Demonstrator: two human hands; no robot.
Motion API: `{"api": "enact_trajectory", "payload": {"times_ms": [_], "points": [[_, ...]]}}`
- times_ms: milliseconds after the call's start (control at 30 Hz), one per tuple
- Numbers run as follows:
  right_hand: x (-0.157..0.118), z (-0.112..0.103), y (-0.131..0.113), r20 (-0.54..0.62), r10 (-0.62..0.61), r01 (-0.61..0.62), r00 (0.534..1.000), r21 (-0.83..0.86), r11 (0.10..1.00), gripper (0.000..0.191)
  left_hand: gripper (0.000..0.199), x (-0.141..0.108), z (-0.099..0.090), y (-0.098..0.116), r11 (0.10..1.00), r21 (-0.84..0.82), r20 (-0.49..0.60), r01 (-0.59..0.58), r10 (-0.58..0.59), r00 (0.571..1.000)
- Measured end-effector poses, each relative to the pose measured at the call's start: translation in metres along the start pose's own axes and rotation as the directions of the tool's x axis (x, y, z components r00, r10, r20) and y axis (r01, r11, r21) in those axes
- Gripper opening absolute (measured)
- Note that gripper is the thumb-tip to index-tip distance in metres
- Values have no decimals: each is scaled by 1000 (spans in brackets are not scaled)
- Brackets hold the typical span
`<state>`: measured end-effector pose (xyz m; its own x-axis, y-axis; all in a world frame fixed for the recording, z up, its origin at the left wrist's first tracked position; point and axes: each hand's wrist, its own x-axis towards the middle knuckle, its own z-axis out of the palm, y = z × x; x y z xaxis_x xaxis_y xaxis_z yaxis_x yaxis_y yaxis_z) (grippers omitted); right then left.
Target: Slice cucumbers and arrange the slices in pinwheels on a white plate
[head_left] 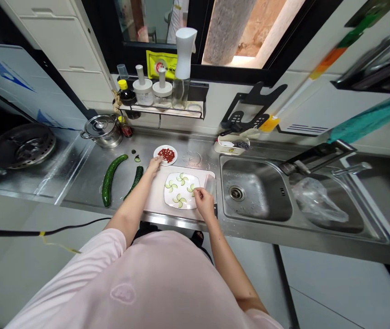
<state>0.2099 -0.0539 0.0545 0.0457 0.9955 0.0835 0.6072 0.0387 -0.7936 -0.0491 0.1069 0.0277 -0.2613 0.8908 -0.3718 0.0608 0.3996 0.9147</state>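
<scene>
Head view, the only feed I have. The landmark is the white cutting board (155, 201). On it sits an oval white plate (166, 196) bearing four cucumber fans (182, 179), each made of thin slices set in a pinwheel. At this resolution I can make out no red on them. Done so far: the four fans are laid out. Left: the red pieces (166, 155) lie heaped on a small round plate (175, 157) just beyond the board. My left hand (154, 165) is at that small plate's edge, fingers drawn narrow; I cannot tell whether they hold anything. My right hand (202, 202) hangs over the board's right side beside the oval plate, also in a narrow pinch, its contents unclear. A clear plastic sheet (209, 185) stands just past it. Left of the board lie a whole cucumber (110, 179) and a cut cucumber (136, 181); right of it is a steel sink (256, 187). Nothing lies between either hand and the plates.
</scene>
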Motion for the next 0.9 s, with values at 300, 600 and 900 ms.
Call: {"api": "enact_trajectory", "payload": {"times_ms": [300,600,900], "points": [[21,1,-20,-1,-47,47,999,2,999,29,22,-43,15,24,857,-487,297,169,-19,955],[70,-15,-63,37,-295,296,955,-21,955,26,22,-91,32,29,867,-408,583,286,6,813],[81,-10,-67,210,-354,389,911,-155,908,24,22,-98,33,26,844,-348,692,407,-61,719]]}}
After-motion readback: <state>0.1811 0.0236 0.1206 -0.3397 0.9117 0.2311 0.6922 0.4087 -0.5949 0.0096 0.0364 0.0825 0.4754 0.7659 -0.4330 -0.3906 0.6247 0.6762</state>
